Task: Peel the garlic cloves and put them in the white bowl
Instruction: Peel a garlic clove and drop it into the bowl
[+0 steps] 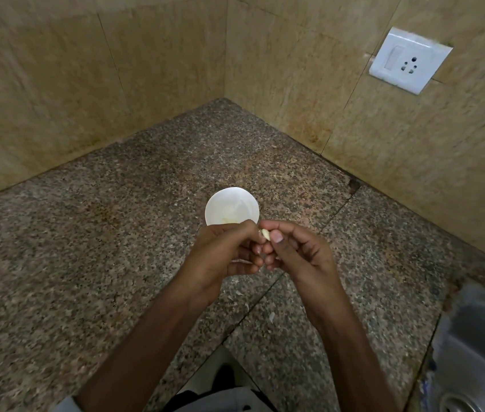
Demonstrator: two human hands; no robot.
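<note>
Now, left hand (229, 254) and right hand (297, 254) both grip one unfinished garlic clove (265, 234); the white bowl (232, 193) perhaps holds some.

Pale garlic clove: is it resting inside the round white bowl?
No, the pale garlic clove is pinched between the left hand and right hand, held at the near edge of the round white bowl.

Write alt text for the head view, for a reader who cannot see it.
A left hand and a right hand pinch a garlic clove between them, just short of a white bowl on a speckled granite counter. Scraps of garlic skin lie nearer the person; a wall socket is upper right, a steel sink lower right.
</note>
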